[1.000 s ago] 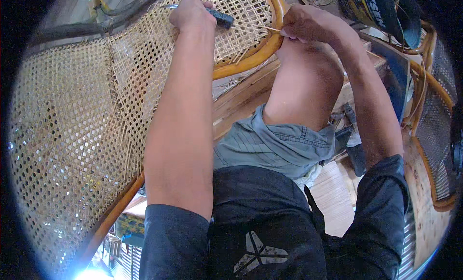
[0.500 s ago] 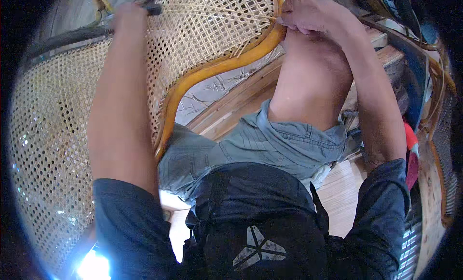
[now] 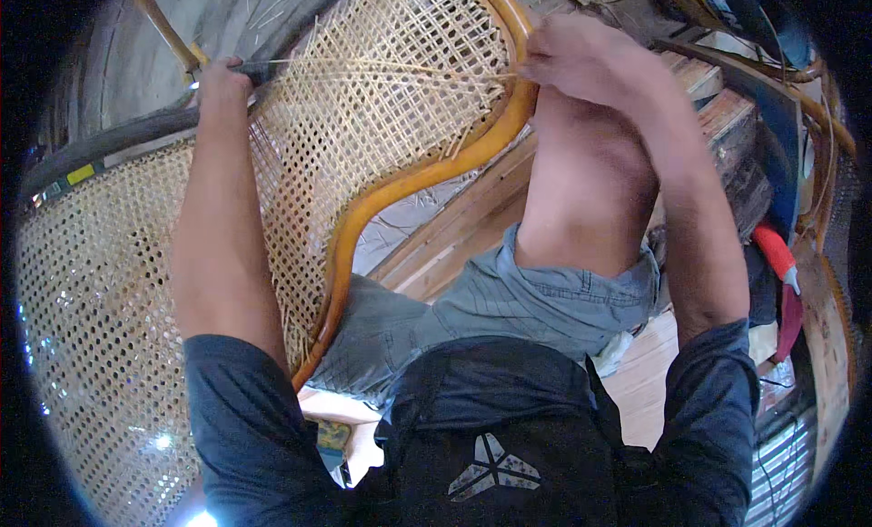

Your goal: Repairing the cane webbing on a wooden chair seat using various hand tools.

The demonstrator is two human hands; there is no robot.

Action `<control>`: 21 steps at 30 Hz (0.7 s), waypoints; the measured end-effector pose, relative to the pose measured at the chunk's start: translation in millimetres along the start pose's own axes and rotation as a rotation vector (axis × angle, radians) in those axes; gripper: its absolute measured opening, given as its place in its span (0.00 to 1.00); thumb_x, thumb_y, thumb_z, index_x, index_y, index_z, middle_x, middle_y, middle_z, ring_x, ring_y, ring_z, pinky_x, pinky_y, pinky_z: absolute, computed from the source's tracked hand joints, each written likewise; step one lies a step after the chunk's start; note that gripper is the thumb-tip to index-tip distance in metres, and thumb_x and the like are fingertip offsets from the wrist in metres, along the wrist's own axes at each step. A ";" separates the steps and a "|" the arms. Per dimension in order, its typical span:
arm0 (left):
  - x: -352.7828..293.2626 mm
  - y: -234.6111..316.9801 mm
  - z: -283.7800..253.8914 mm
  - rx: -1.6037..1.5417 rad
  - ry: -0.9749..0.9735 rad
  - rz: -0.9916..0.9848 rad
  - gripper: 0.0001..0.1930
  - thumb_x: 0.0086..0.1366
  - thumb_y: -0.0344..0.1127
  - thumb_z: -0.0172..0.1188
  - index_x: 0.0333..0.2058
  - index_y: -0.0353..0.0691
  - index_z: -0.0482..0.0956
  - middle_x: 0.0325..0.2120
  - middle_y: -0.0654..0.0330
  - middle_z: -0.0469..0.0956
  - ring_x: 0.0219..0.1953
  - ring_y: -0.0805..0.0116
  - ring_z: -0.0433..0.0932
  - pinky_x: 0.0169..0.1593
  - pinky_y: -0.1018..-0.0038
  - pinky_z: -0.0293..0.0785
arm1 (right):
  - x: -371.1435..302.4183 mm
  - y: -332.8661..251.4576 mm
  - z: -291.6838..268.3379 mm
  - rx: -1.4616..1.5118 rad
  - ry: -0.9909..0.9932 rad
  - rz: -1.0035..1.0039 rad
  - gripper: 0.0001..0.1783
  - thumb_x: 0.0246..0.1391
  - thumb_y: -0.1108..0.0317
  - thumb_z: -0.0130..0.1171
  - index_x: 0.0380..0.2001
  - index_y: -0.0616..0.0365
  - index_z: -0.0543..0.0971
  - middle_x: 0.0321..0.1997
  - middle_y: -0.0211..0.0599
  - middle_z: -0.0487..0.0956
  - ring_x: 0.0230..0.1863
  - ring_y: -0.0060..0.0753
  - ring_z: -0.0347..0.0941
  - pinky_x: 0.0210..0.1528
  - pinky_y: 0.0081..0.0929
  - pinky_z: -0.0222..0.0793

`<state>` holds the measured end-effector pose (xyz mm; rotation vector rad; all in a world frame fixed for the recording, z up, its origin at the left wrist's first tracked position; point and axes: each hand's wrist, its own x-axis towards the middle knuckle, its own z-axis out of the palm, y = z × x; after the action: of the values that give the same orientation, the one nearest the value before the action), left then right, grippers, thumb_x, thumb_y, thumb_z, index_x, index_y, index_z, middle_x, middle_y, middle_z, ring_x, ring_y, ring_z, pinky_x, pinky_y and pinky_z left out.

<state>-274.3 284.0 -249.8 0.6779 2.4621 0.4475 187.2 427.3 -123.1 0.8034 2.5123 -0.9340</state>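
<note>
A woven cane panel [image 3: 363, 100] in a curved orange-brown rattan frame [image 3: 409, 174] leans over my lap. My left hand [image 3: 224, 80] is closed at the panel's far left edge, by a dark wrapped bar. A short dark handle-like piece [image 3: 259, 70] sticks out of it to the right. From there a thin pale cane strand [image 3: 391, 68] runs nearly straight across the weave to the frame's right edge. There my right hand [image 3: 577, 56], a little blurred, pinches at the strand's end, above my bare knee. Its fingertips are partly hidden.
A finer cane mesh [image 3: 100, 300] spreads along the left side. Wooden planks [image 3: 454, 227] lie under the panel. Stacked timber [image 3: 727, 118], a red-handled tool [image 3: 774, 250] and other rattan frames stand at the right. Loose cane scraps [image 3: 282, 4] lie on the far floor.
My left hand has moved left and down in the picture, with the dark piece. The panel appears shifted slightly lower and to the right. My right hand stays at the frame's edge.
</note>
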 end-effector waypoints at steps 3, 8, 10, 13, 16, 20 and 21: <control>-13.8 14.4 -4.4 -0.803 0.033 -0.283 0.04 0.56 0.32 0.58 0.29 0.40 0.77 0.26 0.59 0.75 0.25 0.66 0.71 0.27 0.71 0.67 | -23.5 16.6 -10.6 0.176 -0.010 0.019 0.14 0.53 0.62 0.56 0.29 0.65 0.77 0.23 0.49 0.74 0.26 0.44 0.73 0.32 0.37 0.68; -67.5 24.4 -28.9 -0.666 0.071 -0.183 0.06 0.59 0.34 0.59 0.30 0.37 0.77 0.24 0.60 0.73 0.22 0.72 0.68 0.23 0.76 0.64 | -50.4 33.2 -3.2 0.231 0.176 0.028 0.15 0.56 0.62 0.55 0.28 0.66 0.75 0.19 0.43 0.68 0.23 0.33 0.68 0.27 0.32 0.64; -96.5 25.5 -41.2 -0.574 0.061 -0.062 0.09 0.63 0.36 0.56 0.33 0.36 0.77 0.25 0.61 0.74 0.22 0.73 0.69 0.24 0.76 0.64 | -68.8 37.3 -0.7 0.225 0.362 0.103 0.15 0.58 0.61 0.54 0.29 0.64 0.75 0.19 0.38 0.67 0.24 0.27 0.68 0.27 0.30 0.63; -140.9 29.0 -47.1 -0.384 -0.008 0.031 0.17 0.66 0.44 0.53 0.34 0.33 0.79 0.27 0.61 0.76 0.22 0.73 0.68 0.25 0.76 0.62 | -129.3 53.8 -8.4 0.330 0.608 0.338 0.12 0.62 0.62 0.52 0.34 0.61 0.76 0.23 0.26 0.70 0.25 0.18 0.65 0.29 0.21 0.64; -180.3 34.6 -39.5 -0.361 -0.012 -0.289 0.17 0.64 0.45 0.54 0.34 0.35 0.79 0.21 0.60 0.74 0.20 0.72 0.68 0.24 0.75 0.62 | -207.8 66.8 -5.8 0.496 0.869 0.542 0.11 0.62 0.64 0.51 0.40 0.60 0.77 0.25 0.24 0.71 0.26 0.16 0.65 0.32 0.17 0.64; -231.5 35.9 -25.7 0.011 -0.230 -0.306 0.16 0.63 0.45 0.51 0.32 0.37 0.79 0.19 0.60 0.74 0.18 0.73 0.67 0.22 0.74 0.62 | -292.0 71.5 20.6 0.377 0.958 0.758 0.12 0.61 0.65 0.52 0.42 0.60 0.77 0.27 0.25 0.72 0.28 0.14 0.65 0.33 0.15 0.63; -246.3 34.7 -21.2 -0.090 -0.286 -0.249 0.17 0.63 0.45 0.50 0.31 0.37 0.78 0.19 0.60 0.74 0.17 0.73 0.67 0.21 0.75 0.62 | -304.9 69.6 31.6 0.315 0.950 0.793 0.12 0.61 0.65 0.52 0.43 0.60 0.78 0.27 0.25 0.73 0.28 0.13 0.65 0.33 0.15 0.63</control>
<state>-94.8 173.4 -116.2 0.3633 2.2027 0.3366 471.9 330.9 -30.8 2.5742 2.2453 -0.7294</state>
